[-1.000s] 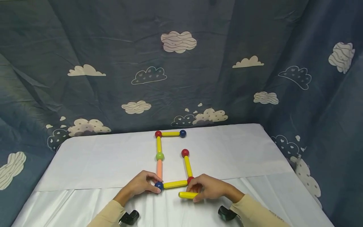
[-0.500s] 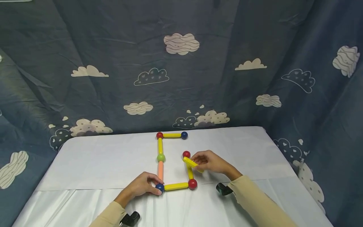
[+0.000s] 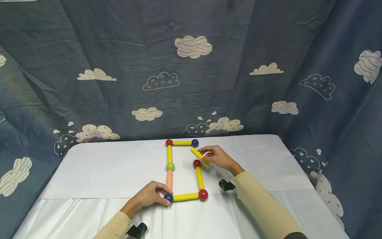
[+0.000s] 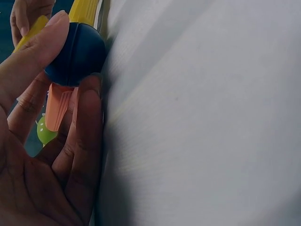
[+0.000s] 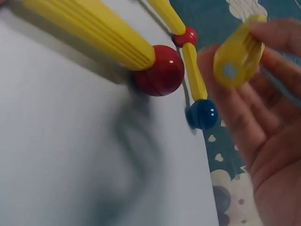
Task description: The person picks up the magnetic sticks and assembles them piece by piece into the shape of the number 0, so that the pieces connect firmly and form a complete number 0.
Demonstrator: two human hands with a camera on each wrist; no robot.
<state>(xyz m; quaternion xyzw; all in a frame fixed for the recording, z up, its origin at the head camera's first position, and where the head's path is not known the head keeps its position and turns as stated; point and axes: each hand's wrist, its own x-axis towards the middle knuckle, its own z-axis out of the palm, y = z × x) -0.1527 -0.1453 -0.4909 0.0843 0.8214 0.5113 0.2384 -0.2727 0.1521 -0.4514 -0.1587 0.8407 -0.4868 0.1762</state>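
Observation:
With thumb and fingers my left hand [image 3: 148,196] pinches the blue ball [image 4: 82,56] at the near left corner of a ball-and-rod frame. A salmon rod [image 3: 169,180] and a near yellow rod [image 3: 185,197] meet at that ball. My right hand [image 3: 219,157] holds a loose yellow magnetic rod [image 5: 235,56] tilted in the air, its round end showing a grey disc. In the head view this rod appears just beyond a red ball [image 3: 197,163], which tops the right-hand yellow rod [image 3: 200,178]. The far blue ball [image 3: 195,143] lies beyond the held rod.
A green ball [image 3: 170,166] joins the left side's rods, and a red ball [image 3: 169,142] forms the far left corner. Another red ball [image 3: 203,195] sits near right. A white cloth [image 3: 98,172] covers the table; a cloud-print curtain [image 3: 119,49] hangs behind.
My right hand has carried the yellow rod from the near side, up along the right-hand rod, to beyond its red ball. My left hand stays on the blue ball.

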